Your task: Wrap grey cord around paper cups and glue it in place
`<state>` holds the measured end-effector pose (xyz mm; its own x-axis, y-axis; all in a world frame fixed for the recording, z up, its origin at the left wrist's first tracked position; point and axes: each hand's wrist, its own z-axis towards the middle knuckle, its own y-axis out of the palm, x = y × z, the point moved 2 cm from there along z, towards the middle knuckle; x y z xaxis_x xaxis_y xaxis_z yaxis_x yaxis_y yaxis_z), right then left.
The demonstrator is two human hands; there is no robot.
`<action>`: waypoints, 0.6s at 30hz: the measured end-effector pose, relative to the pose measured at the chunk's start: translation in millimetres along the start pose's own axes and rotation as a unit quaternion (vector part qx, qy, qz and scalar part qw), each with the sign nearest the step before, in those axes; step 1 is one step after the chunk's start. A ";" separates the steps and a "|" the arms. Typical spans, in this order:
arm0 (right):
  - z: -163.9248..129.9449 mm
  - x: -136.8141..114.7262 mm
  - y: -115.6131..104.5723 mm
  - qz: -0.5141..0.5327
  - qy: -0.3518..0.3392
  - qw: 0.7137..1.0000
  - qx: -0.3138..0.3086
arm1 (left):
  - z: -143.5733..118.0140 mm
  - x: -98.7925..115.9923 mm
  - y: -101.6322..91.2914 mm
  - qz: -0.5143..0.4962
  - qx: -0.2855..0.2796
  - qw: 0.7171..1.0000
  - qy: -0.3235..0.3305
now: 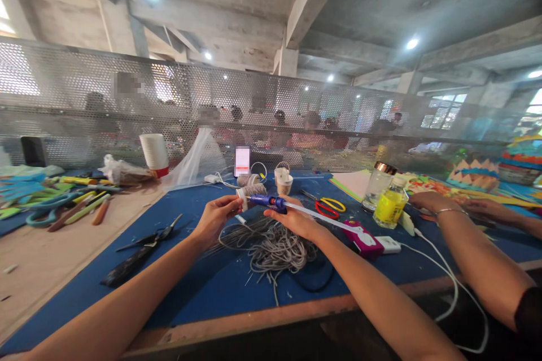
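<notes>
A glass jar (376, 183) and a yellow-filled bottle (390, 207) stand right of the fingers. Left hand (215, 217) pinches a small spool (243, 197); right hand (292, 217) grips the glue gun (267, 201) touching it.

Both forearms are bare from elbow to wrist — no sleeves, watch or bracelet. The left hand (215, 217) and the right hand (295, 219) wear no gloves — slim fingers, short nails.
</notes>
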<state>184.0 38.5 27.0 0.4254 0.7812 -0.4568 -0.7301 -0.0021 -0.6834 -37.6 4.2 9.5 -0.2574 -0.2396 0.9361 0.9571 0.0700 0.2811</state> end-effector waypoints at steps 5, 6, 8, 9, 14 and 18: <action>0.0 1.1 1.0 -0.006 -0.009 1.000 0.000 | 0.2 0.5 0.2 -0.006 0.003 1.000 -0.004; -0.1 1.4 1.3 -0.008 -0.011 1.000 -0.001 | 0.3 0.3 0.1 -0.006 0.003 1.000 -0.004; -0.1 1.9 1.6 -0.011 -0.009 1.000 -0.003 | 0.3 -0.1 -0.1 -0.003 0.000 1.000 -0.002; -0.1 2.1 1.5 -0.011 -0.008 1.000 -0.004 | 0.3 -0.3 -0.2 -0.002 -0.002 1.000 0.000; 0.3 2.1 0.9 -0.007 -0.008 1.000 -0.008 | 0.0 -0.7 -0.7 -0.001 -0.005 1.000 -0.002; 0.4 1.4 0.2 -0.009 -0.007 1.000 -0.003 | -0.7 0.2 -0.4 0.003 -0.002 1.000 -0.001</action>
<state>184.2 39.9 26.4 0.4305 0.7903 -0.4361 -0.7190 0.0082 -0.6950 -37.9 3.5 9.5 -0.2525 -0.2378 0.9379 0.9591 0.0664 0.2751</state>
